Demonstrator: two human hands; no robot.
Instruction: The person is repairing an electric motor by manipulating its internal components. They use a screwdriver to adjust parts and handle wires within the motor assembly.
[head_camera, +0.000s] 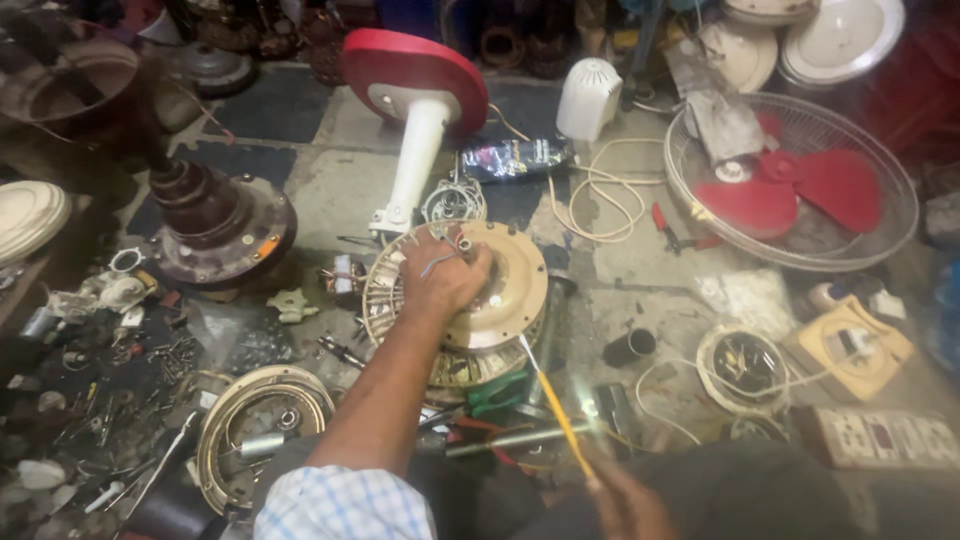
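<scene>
Gripping the round cream fan motor (490, 300), left hand (445, 275); right hand (625, 505) clasps a yellow screwdriver (555, 405).

The left fingers (440, 262) rest on the fan motor (495, 300); the pedestal stand (415, 160) lies just behind them, the fan guard (800, 180) far right, the cover ring (262, 420) front-left.

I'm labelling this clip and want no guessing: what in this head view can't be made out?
- Right hand: cut off by the bottom edge and blurred; its grip on the yellow-handled screwdriver is unclear.
- Screwdriver tip: too thin to tell whether it touches the fan motor.
- Motor centre: covered by the left hand, so what the fingers pinch stays hidden.
- Small screws at left: too small and dim to sort.
</scene>
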